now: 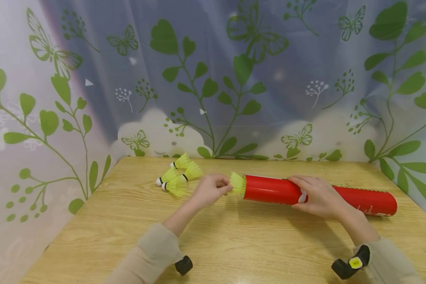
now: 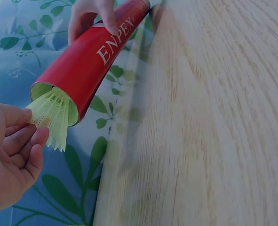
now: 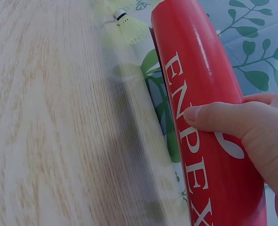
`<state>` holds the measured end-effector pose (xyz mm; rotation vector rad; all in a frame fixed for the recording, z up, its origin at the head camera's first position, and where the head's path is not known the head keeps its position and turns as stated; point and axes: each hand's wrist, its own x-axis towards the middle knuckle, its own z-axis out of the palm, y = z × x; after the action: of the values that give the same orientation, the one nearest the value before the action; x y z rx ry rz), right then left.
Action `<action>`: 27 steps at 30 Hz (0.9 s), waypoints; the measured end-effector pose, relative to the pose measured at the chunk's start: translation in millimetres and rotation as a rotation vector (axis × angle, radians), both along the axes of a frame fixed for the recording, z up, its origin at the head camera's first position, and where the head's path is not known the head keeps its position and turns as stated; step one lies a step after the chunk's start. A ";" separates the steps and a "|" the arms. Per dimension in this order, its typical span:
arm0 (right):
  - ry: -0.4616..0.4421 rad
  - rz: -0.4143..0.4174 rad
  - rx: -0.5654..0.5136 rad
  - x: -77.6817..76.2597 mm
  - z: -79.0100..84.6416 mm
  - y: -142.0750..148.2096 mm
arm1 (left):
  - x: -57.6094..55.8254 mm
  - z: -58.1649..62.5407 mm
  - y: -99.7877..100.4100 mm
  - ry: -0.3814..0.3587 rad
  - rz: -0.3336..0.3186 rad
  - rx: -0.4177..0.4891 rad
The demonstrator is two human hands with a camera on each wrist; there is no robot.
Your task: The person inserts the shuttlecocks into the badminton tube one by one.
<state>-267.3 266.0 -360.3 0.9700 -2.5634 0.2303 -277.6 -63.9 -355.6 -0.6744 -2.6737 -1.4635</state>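
A red cardboard shuttlecock tube [image 1: 269, 188] with white lettering lies sideways over the table, its mouth facing left. My right hand [image 1: 317, 195] grips it around the middle, thumb on the near side in the right wrist view [image 3: 228, 120]. At the mouth, my left hand [image 1: 213, 189] pinches the skirt edge of a yellow shuttlecock [image 2: 54, 115] between thumb and fingers. That shuttlecock's skirt sticks out of the opening, and its head is hidden inside the tube. Several more yellow shuttlecocks [image 1: 175, 185] with white heads lie in a cluster left of my left hand.
The wooden table [image 1: 234, 244] reaches back to a curtain [image 1: 213, 98] printed with green leaves and butterflies. Another patterned cloth hangs along the left side. A dark wrist mount [image 1: 184, 265] shows below the left sleeve.
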 end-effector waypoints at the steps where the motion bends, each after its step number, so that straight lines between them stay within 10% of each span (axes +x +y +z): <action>1: -0.002 0.000 -0.002 0.2 0.1 0.1 | 0.4 -0.2 1.4 -0.003 -0.008 0.003; 27: 0.031 -0.003 -0.032 -1.8 -0.3 2.5 | 2.5 -1.4 27.0 0.055 0.017 0.023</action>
<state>-269.1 268.5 -360.6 0.9506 -2.5250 0.2524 -275.1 -36.9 -356.9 -0.6790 -2.6117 -1.4473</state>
